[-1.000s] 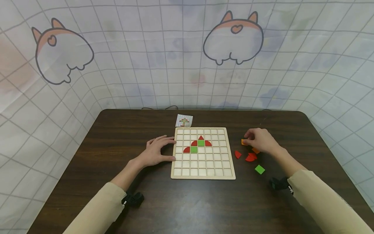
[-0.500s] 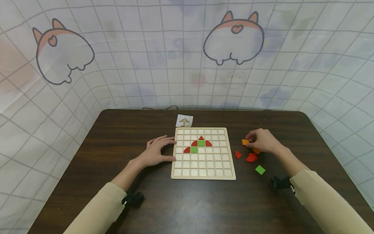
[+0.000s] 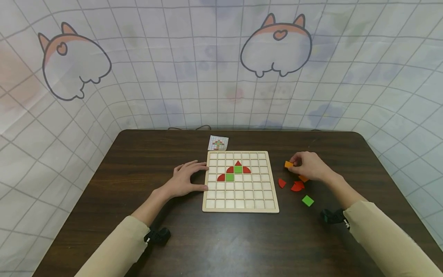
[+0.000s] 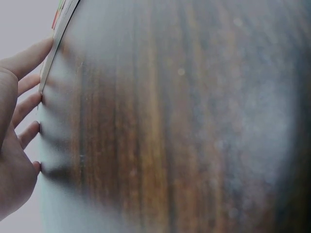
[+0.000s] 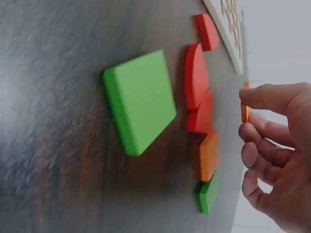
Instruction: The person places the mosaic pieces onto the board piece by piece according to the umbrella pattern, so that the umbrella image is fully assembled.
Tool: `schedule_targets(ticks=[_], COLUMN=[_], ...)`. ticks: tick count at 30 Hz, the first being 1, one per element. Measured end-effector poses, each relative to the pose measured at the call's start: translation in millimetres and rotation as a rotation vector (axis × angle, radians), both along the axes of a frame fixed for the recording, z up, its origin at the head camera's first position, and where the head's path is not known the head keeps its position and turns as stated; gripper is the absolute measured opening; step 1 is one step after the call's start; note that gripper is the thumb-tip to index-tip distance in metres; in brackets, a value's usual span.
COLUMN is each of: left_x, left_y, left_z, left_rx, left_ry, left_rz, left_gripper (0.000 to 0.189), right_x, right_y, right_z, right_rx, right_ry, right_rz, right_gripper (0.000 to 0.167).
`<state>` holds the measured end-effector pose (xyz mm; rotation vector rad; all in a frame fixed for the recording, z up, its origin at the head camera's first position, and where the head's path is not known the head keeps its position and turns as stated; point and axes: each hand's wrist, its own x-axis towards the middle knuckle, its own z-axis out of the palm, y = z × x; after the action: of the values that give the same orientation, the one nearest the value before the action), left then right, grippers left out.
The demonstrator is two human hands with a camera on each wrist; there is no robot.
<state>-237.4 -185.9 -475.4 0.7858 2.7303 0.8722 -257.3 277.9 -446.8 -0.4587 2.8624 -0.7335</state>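
Note:
At the left edge of a pale wooden grid board [image 3: 257, 194], my left hand [image 3: 183, 179] rests with thumb and fingers spread, fingertips touching the rim. Red and green tiles, including a green square [image 3: 238, 169], fill a few cells of the board. To the right of the board, my right hand [image 3: 308, 165] pinches an orange tile [image 3: 288, 164] between thumb and fingers. The right wrist view shows that orange tile [image 5: 245, 108] nearly edge-on, lifted off the table. Near this hand lie another orange tile [image 3: 303, 178] and two touching red pieces [image 3: 297, 186].
A green square [image 3: 307, 201] and a red rounded piece [image 3: 282, 183] lie right of the board. Another green tile [image 5: 209, 196] shows in the right wrist view. A small printed card [image 3: 218, 143] lies behind the board on the dark table [image 3: 221, 246].
My right hand has shifted slightly with the orange tile, which now sits a little higher and further left in the head view. The left hand and board have not moved.

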Motion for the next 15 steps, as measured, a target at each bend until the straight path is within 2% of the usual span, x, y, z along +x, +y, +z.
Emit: schedule_targets(ticks=[7, 15], left_x=[-0.1, 0.3], left_y=[-0.1, 0.3], left_z=[-1.3, -0.8], left_rx=[0.000, -0.002], left_ry=[0.007, 0.000], left_rz=[0.000, 0.004], left_gripper=[0.070, 0.070], right_x=[2.4, 6.3], right_y=[-14, -34], right_z=[5.5, 4.9], right_rx=[-0.061, -0.085], right_ry=[0.022, 0.017], right_rz=[0.032, 0.090], right_gripper=[0.023, 0.022])
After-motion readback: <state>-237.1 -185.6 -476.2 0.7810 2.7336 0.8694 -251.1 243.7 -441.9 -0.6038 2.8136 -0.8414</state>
